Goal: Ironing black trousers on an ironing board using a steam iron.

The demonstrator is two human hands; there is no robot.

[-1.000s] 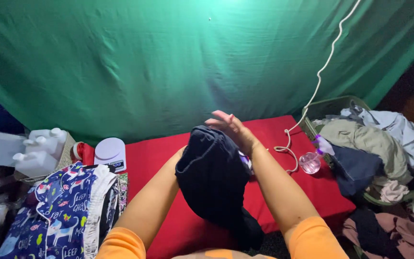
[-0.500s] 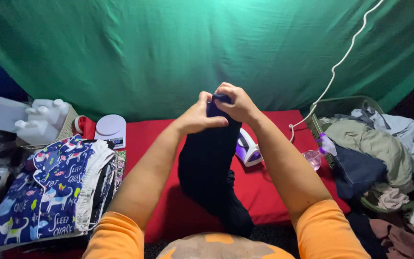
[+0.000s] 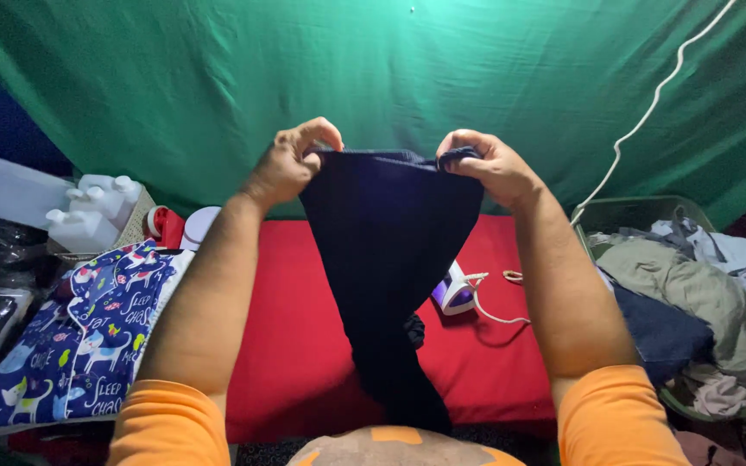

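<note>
Both grips were pinched shut on the dark garment (image 3: 388,259) — I saw the left hand (image 3: 291,164) clamp one top corner and the right hand (image 3: 487,166) the other, stretching the edge taut between them at chest height against the green backdrop (image 3: 373,69). The cloth hung down over the red table (image 3: 295,345). Just behind it sat a small white-and-purple iron (image 3: 455,290) — cord trailing right. Folded printed fabric (image 3: 79,336) lay left, a basket of clothes (image 3: 692,302) right.
</note>
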